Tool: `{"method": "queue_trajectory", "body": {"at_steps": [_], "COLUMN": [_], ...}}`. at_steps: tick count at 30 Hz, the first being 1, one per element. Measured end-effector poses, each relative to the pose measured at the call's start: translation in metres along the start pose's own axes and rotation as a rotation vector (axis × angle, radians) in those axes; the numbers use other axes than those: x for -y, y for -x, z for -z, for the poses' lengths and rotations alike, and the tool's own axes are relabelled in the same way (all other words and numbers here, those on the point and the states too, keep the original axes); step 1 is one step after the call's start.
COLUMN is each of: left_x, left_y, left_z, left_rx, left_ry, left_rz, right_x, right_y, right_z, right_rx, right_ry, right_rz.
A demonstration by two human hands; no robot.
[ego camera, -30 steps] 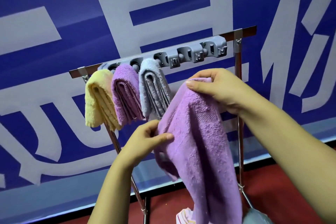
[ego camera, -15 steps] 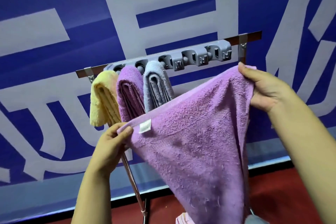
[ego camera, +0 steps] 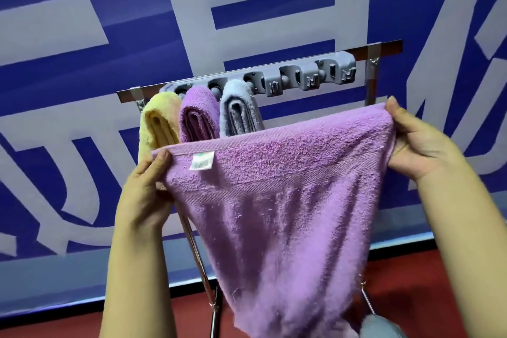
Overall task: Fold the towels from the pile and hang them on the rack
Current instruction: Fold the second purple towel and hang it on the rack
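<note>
I hold a purple towel point(ego camera: 288, 200) spread out in front of the rack, its top edge stretched between both hands and a white label near the left corner. My left hand point(ego camera: 145, 189) pinches the left corner, and my right hand point(ego camera: 417, 140) pinches the right corner. Behind the towel stands the metal rack, with a grey clip holder point(ego camera: 301, 77) on its top bar. Three folded towels hang from the holder's left clips: a yellow towel point(ego camera: 156, 123), a purple towel point(ego camera: 199, 115) and a grey towel point(ego camera: 238, 110). The clips to their right hold nothing.
A blue wall banner point(ego camera: 82, 8) with large pale characters fills the background. The rack's chrome legs point(ego camera: 203, 277) run down to a red floor point(ego camera: 439, 296). A grey-blue cloth point(ego camera: 375, 328) shows at the bottom edge, right of centre.
The purple towel hung bunched from my right hand a second ago. My hands have drawn apart along its top edge, and it is now stretched wide and flat.
</note>
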State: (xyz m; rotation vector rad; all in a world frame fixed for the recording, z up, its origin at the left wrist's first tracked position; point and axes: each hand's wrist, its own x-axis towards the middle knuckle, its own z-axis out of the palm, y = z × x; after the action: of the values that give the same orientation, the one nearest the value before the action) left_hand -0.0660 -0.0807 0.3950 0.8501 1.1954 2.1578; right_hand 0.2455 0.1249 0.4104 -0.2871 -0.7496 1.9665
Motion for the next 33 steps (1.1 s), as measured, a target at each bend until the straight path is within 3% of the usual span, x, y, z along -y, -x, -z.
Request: {"method": "queue_trajectory", "body": {"at_steps": [3,6,8,11,19,26,33], "left_x": [0.004,0.005,0.009,0.014,0.037,0.038,0.034], "left_y": [0.006,0.015,0.019,0.032,0.060,0.077,0.083], "left_z": [0.004,0.002,-0.003,-0.024,-0.090,-0.108,-0.109], "left_rx": [0.009,-0.081,-0.076,-0.048,-0.035,0.061,0.015], "left_ry": [0.059,0.037,0.033,-0.048,-0.283,-0.427,-0.389], "left_rz": [0.085,0.134,0.107,0.027,-0.085,-0.126,-0.111], "right_x": [-0.010,-0.020,-0.028,-0.046,-0.092,-0.100,-0.104], "right_y": [0.001,0.005,0.008,0.013,0.044,0.060,0.061], "right_z": [0.006,0.008,0.005,-0.005,-0.054,-0.065,-0.062], "right_rx": [0.009,0.004,-0.013,-0.050,0.057,0.120,0.163], "right_ry": [-0.028,-0.044,-0.047,0.113,0.623,0.678,0.798], "right_rz": [-0.049,-0.071,-0.106,-0.090,0.077,0.115,0.197]}}
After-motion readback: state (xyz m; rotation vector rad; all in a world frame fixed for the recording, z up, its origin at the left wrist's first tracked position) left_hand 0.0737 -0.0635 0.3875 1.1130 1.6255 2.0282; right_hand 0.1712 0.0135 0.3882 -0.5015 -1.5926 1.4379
